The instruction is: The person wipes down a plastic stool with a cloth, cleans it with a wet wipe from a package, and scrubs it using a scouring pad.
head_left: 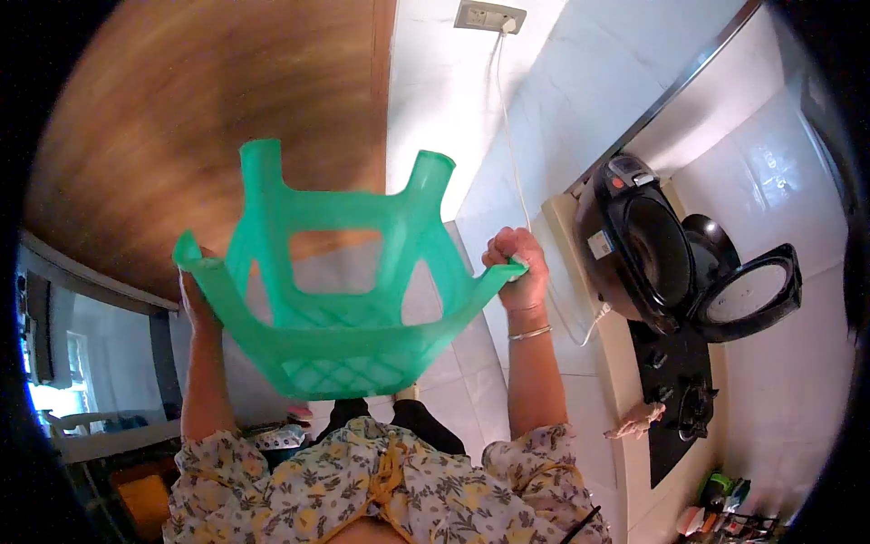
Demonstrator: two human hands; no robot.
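A green plastic stool [344, 349] is held up in front of my body, turned over, with its legs pointing up and outward and its lattice-patterned seat low. My right hand [518, 267] is closed in a fist around the end of the near right leg, a bracelet on its wrist. On the other side, my left hand [196, 295] holds the near left leg, which hides most of its fingers. Beneath the stool, my dark shoes show on the tiled floor.
A rice cooker [634, 245] with its lid raised stands on the counter [603, 363] to the right. Beyond it are a black gas stove [666, 390] and a cloth [637, 420]. A white cord [507, 118] hangs from the wall socket [489, 16]. A wooden door [181, 118] is at upper left.
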